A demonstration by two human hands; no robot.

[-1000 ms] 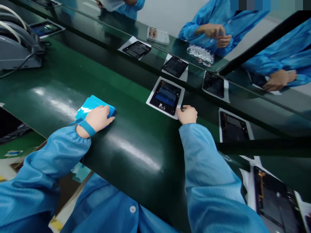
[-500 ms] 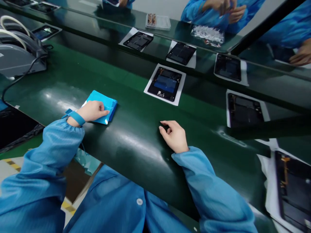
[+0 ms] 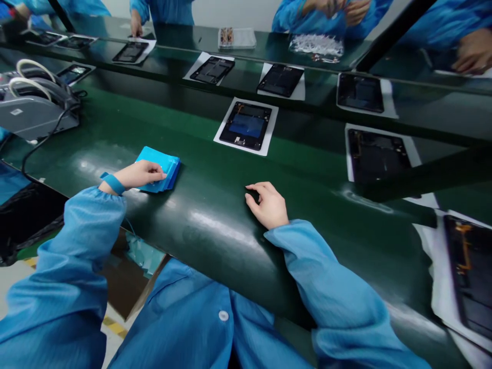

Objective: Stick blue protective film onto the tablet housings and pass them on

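Left hand (image 3: 140,174) covers part of the blue sheet stack (image 3: 157,155); can't tell if it's pinching or just resting on the top sheet. Right of the right hand (image 3: 268,206), a dark bar (image 3: 430,173) hides part of one panel (image 3: 378,154), and the right edge crops the nearer panel (image 3: 474,292). Far beyond that hand, white bits (image 3: 317,44) are too small to identify, co-worker (image 3: 286,20) cut off by the top edge.

No text or numbers can be read.
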